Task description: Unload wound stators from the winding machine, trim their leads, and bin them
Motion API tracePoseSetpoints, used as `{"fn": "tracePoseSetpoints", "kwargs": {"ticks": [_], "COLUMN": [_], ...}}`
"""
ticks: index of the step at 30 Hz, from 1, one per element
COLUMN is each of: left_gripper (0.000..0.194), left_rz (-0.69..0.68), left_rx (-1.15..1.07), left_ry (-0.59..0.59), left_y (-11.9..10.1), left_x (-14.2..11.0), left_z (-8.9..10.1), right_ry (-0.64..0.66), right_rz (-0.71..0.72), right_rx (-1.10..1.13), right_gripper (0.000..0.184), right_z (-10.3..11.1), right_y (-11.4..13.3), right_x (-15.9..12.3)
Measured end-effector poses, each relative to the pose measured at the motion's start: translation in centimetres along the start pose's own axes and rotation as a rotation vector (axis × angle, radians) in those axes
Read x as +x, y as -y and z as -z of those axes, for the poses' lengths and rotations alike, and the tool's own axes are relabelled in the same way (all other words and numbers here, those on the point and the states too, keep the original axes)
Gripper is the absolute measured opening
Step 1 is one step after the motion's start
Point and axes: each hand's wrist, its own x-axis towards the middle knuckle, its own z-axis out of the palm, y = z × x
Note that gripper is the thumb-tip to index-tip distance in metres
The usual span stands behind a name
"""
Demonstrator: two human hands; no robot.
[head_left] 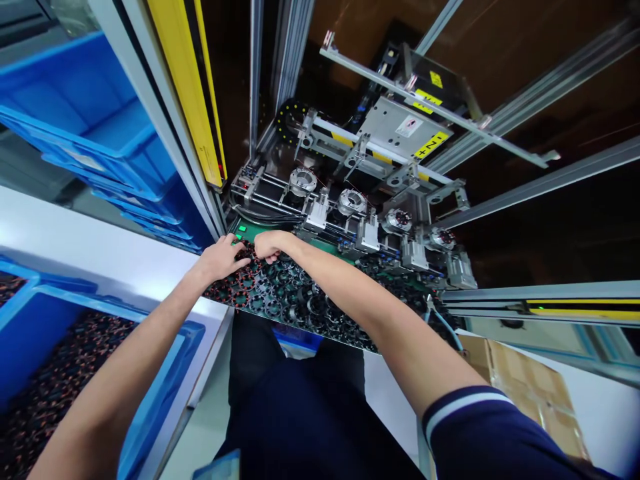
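Observation:
My left hand [219,259] lies with its fingers spread on a layer of black ring-shaped parts with copper windings [285,300]. These parts are heaped on a green-edged board [260,233] at the front of a machine. My right hand [269,245] sits just beside it, curled over the same parts near the board's far edge. Its fingertips are hidden, so I cannot tell whether it holds a part. Beyond both hands stands a row of metal round fixtures [350,202] on rails.
A blue bin [60,353] holding similar parts is at the lower left, and stacked blue crates [85,120] are at the upper left. A yellow light-curtain bar [185,87] and aluminium frame posts flank the machine. A cardboard box [530,393] is at the lower right.

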Motion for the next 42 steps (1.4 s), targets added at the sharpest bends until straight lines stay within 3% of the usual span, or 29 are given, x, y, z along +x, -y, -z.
{"fn": "tracePoseSetpoints", "kwargs": {"ticks": [2, 5, 8, 11, 15, 20, 23, 26, 30, 35, 38, 42], "left_gripper": [0.063, 0.063, 0.057, 0.054, 0.052, 0.063, 0.077, 0.082, 0.076, 0.081, 0.085, 0.090], "left_rz": [0.000, -0.056, -0.128, -0.181, -0.328, -0.546, -0.592, -0.475, -0.345, -0.269, -0.244, -0.266], "left_rx": [-0.012, -0.072, -0.150, -0.244, -0.325, -0.276, -0.183, -0.054, 0.136, 0.324, 0.410, 0.457], "left_ry": [-0.009, -0.074, -0.181, -0.267, -0.319, -0.245, -0.170, -0.152, -0.086, -0.038, 0.030, 0.144], "left_y": [0.0, 0.0, -0.6, -3.0, -9.0, -20.2, -28.1, -35.7, -42.4, -45.3, -45.9, -45.5], "left_x": [-0.7, -2.3, -3.8, -4.0, -0.9, 8.8, 16.0, 22.2, 27.5, 30.9, 32.3, 35.2], "left_z": [0.3, 1.4, 3.3, 5.7, 9.4, 13.0, 14.2, 14.7, 14.3, 12.4, 11.9, 12.7], "right_ry": [-0.037, -0.151, -0.245, -0.332, -0.532, -0.608, -0.624, -0.665, -0.665, -0.680, -0.585, -0.432], "right_rz": [0.060, 0.183, 0.250, 0.123, -0.230, -0.543, -0.667, -0.738, -0.709, -0.739, -0.749, -0.729], "right_rx": [0.063, 0.158, 0.288, 0.422, 0.437, 0.447, 0.408, 0.356, 0.384, 0.376, 0.375, 0.485], "right_gripper": [0.020, 0.049, 0.056, 0.057, 0.052, 0.050, 0.054, 0.067, 0.068, 0.051, 0.030, 0.038], "right_z": [-0.5, -1.1, -1.7, -2.4, -4.0, -6.9, -8.5, -9.4, -9.7, -9.1, -8.9, -9.6], "right_y": [-0.6, -3.4, -8.8, -16.4, -27.5, -38.6, -42.5, -44.5, -45.5, -46.4, -47.2, -48.2], "right_x": [-2.1, -7.0, -13.7, -21.3, -30.6, -37.9, -38.7, -37.3, -34.7, -33.2, -32.9, -32.5]}}
